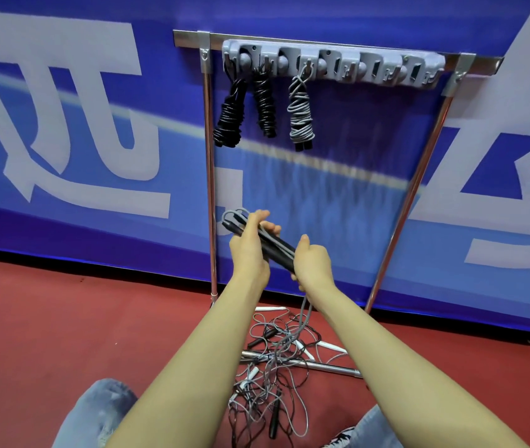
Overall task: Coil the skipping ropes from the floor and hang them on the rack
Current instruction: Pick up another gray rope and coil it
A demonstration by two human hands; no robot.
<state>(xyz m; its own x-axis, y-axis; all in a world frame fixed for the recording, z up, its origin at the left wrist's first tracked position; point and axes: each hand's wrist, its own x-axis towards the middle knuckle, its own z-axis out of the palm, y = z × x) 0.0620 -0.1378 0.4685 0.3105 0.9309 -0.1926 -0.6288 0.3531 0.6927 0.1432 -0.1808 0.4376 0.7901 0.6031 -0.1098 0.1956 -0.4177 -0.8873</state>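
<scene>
Left hand (248, 250) and right hand (311, 266) both grip the black handles of a grey skipping rope (268, 246); its cord trails into the tangled rope pile (273, 367) on the red floor (47, 318). Three coiled ropes hang at the left end of the grey plastic hook rack (331, 64).

Rack's grey hook strip (331, 64): left three hooks taken by coiled ropes, two black (229, 118) (265, 106), one grey (301, 114), hanging close side by side. Hooks to the right of the grey coil look free, though detail there is small and hard to read. Open air below those hooks, between the two chrome uprights (209, 176) (418, 185), down to the hands. Floor ahead cluttered: tangled rope pile (273, 367) lies over the rack's chrome base bar (325, 367), white handles (331, 345) scattered in it. Red floor (63, 318) left of the pile is bare. Blue banner wall (63, 124) closes off the back.
</scene>
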